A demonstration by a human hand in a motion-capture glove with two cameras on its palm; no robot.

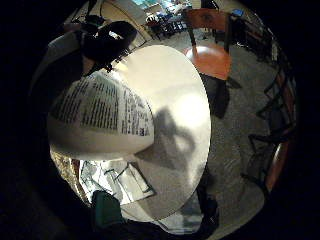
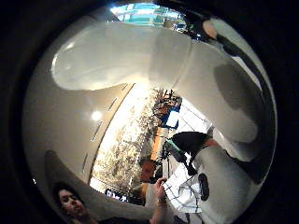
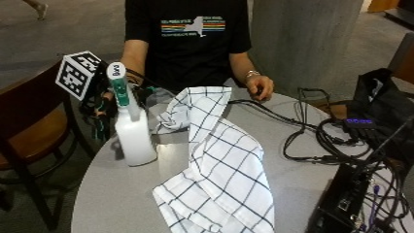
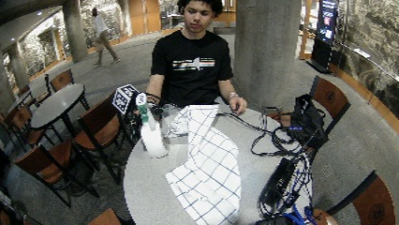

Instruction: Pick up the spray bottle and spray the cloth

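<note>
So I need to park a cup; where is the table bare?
Bare: the table between spray bottle and cloth, and right of the cloth up to the cables. Crowded: the right edge, with cables and black box.

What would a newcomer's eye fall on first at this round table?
Probably the white checked cloth, draped from near the person to the table's near edge. Next, the white spray bottle standing upright left of it, the gloved right hand close behind its green-and-white head. Then the tangle of black cables on the right side.
</note>
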